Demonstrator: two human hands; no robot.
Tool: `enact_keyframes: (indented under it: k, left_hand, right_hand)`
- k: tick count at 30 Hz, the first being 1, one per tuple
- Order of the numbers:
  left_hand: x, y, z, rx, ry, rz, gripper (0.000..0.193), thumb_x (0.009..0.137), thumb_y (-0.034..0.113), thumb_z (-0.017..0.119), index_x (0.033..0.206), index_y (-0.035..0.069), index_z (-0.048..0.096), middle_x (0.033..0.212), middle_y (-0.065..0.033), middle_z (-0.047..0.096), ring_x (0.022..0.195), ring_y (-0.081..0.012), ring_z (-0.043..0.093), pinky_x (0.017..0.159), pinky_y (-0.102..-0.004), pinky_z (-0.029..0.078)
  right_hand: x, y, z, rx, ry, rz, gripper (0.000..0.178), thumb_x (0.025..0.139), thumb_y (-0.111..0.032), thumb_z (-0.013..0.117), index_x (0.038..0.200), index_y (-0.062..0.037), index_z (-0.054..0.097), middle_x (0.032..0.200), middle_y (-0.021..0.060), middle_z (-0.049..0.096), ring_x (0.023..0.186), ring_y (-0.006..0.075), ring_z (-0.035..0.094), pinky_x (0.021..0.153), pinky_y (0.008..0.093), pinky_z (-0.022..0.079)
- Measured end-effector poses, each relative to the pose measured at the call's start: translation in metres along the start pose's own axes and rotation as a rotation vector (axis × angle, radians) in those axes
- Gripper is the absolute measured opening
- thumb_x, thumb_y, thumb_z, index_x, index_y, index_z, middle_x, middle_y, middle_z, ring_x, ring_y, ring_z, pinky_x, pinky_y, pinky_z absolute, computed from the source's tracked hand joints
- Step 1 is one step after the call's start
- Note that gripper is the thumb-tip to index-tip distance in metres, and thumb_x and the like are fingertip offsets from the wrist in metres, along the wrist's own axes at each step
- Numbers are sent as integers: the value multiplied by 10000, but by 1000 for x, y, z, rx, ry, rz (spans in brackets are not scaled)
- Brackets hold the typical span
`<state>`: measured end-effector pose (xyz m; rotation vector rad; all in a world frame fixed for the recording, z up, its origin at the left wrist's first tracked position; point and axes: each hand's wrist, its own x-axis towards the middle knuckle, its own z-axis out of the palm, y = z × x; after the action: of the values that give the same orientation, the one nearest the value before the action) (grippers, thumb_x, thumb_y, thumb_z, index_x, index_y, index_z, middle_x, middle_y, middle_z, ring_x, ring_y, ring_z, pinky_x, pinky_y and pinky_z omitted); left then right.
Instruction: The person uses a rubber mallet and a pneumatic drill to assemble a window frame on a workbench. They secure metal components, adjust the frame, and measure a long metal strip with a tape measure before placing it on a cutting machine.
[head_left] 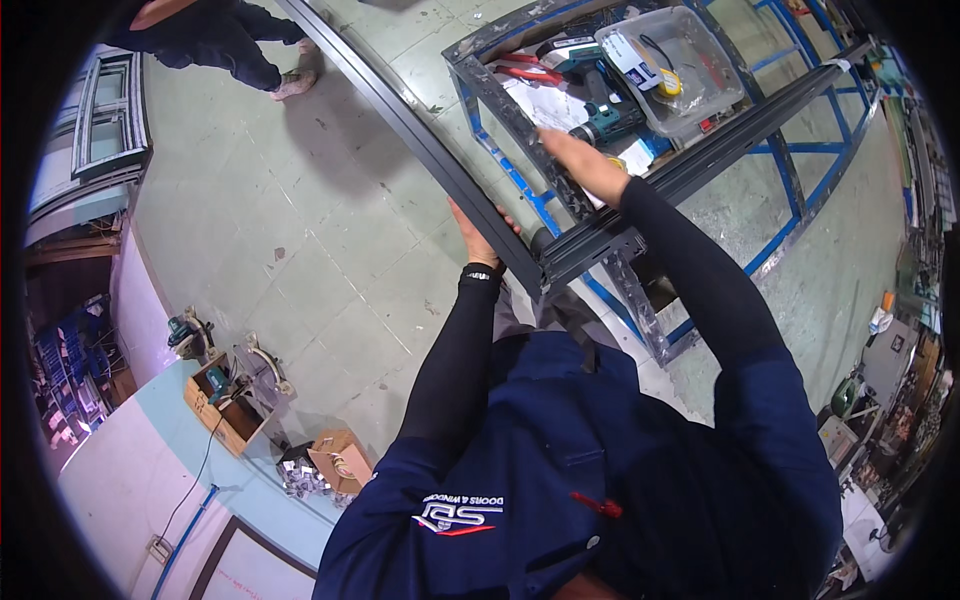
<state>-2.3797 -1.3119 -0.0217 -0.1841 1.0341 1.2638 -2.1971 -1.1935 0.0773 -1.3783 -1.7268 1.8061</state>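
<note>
My left hand is wrapped round a long dark grey metal profile that runs to the upper left. At a corner in front of me, the profile's end meets a second dark profile, which lies across the blue-and-black work stand. My right hand is over the stand's near edge, beside the chuck of a teal-and-black cordless drill. Its fingers are blurred and partly turned away, so their grip is unclear. Red-handled pliers lie beyond the drill.
A clear plastic bin on the stand holds a yellow tape measure. Another person stands at the upper left. Lower left are a miter saw and a cardboard box. Framed windows lean at far left.
</note>
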Motion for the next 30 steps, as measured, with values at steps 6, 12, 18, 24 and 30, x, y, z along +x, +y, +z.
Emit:
enact_keyframes:
  k: [6,12,18,24,30]
  left_hand:
    - [5,-4,-14,76,-22,44,898,779,914,255,868,72,552,728,-84,562,639,-246,582,584,-437,533]
    - [-1,-18,-18,36,-21,21,883,784,909,264,878,79,548,737,-84,562,650,-246,593,599,-438,541]
    - [-5,-21,-27,-21,-20,-9,861,789,902,278,910,90,539,752,-84,566,658,-253,593,596,-443,533]
    - [19,-38,-12,-125,-65,256,780,949,719,297,1228,27,523,1062,-94,618,930,-235,641,786,-407,556]
    - [3,-24,-59,327,-50,389,577,1047,485,315,1439,68,396,1331,-137,532,1174,-231,571,965,-345,491]
  right_hand:
    - [-109,-15,-10,-1262,-308,-221,634,681,-376,804,1231,-131,604,1085,133,665,1089,279,624,956,387,461]
    - [-120,4,-5,-1226,-197,-297,361,655,-189,753,1001,-122,674,886,61,678,892,267,657,818,397,488]
    - [-98,-28,-7,-903,-475,-23,548,784,-215,729,1293,-69,584,1226,172,626,1155,331,592,1033,400,425]
    - [82,123,153,-419,187,-484,784,999,-595,316,1451,45,352,1539,237,311,1441,330,282,1179,347,222]
    - [27,13,149,251,-85,74,824,973,-533,469,1515,35,220,1540,233,298,1429,268,293,1160,311,209]
